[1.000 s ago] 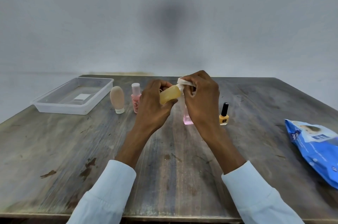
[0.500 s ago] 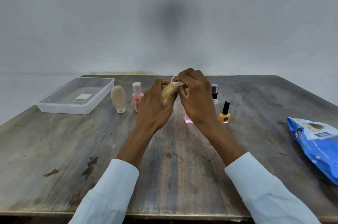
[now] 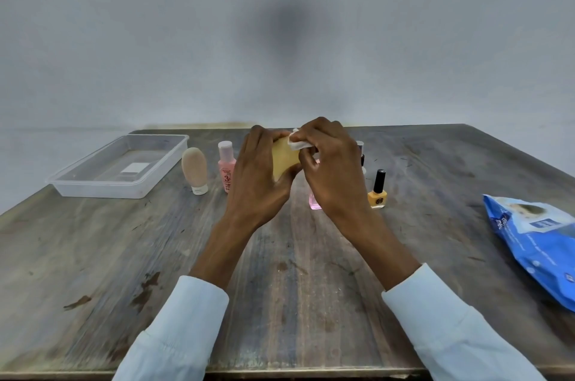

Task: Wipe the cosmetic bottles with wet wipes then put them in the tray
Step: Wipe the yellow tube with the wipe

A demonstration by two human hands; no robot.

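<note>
We hold the yellow bottle [image 3: 284,159] firmly in our left hand [image 3: 258,176], well right of the tray [image 3: 119,190], and should turn it slowly while our right hand [image 3: 331,169] pinches the wet wipe [image 3: 298,142] against it.

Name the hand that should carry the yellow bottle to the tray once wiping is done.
Left. The left hand already grips the yellow bottle, and the tray lies on its side; the right hand holds the wipe.
</note>
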